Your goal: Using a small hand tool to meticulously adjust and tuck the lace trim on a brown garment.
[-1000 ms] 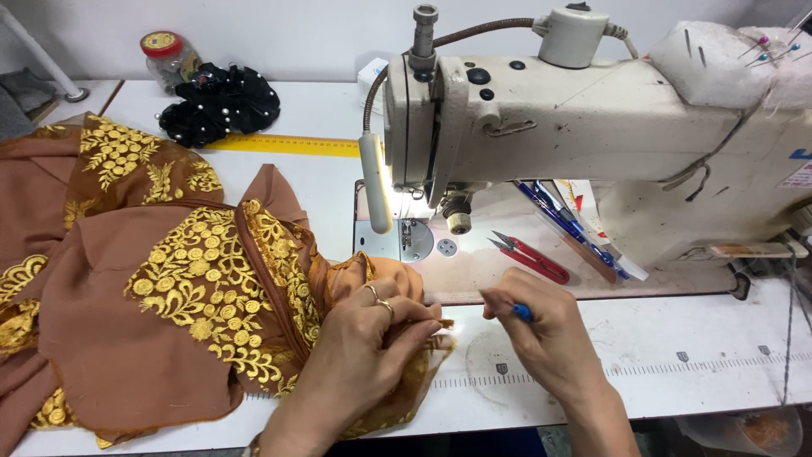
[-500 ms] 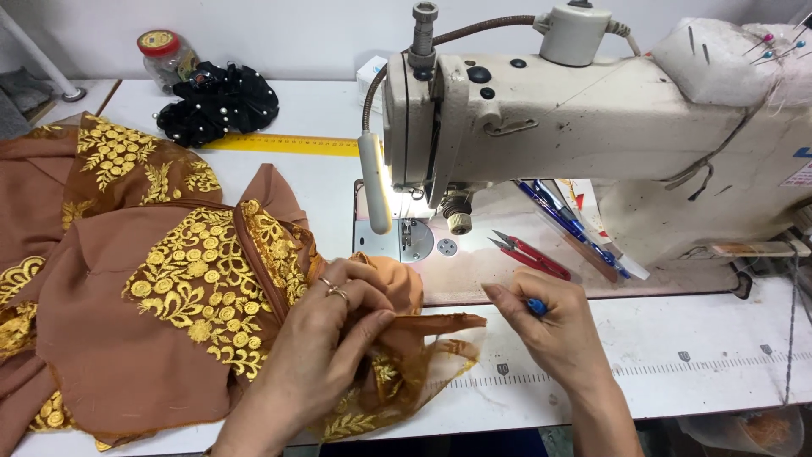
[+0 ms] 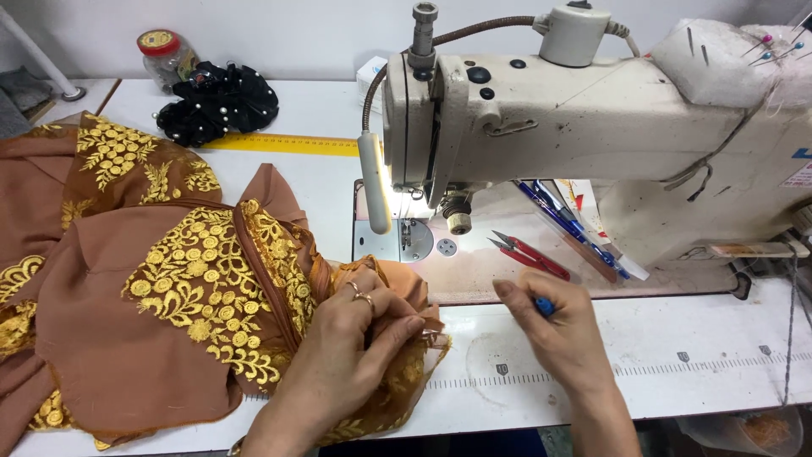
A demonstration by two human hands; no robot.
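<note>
The brown fabric (image 3: 127, 330) with gold embroidery lies bunched on the white table, left of the needle; its sheer edge is folded and crumpled at the front. The small blue-handled tool (image 3: 545, 306) is mostly hidden, only its blue end shows.

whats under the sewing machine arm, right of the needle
On the bed under the sewing machine arm lie red thread snips and blue pens with a strip-like tool. What lies farther right is covered by the machine body.

Bare table (image 3: 677, 372) lies open right of the right hand (image 3: 558, 334); sewing machine (image 3: 592, 127) and red snips (image 3: 531, 252) block behind.
</note>
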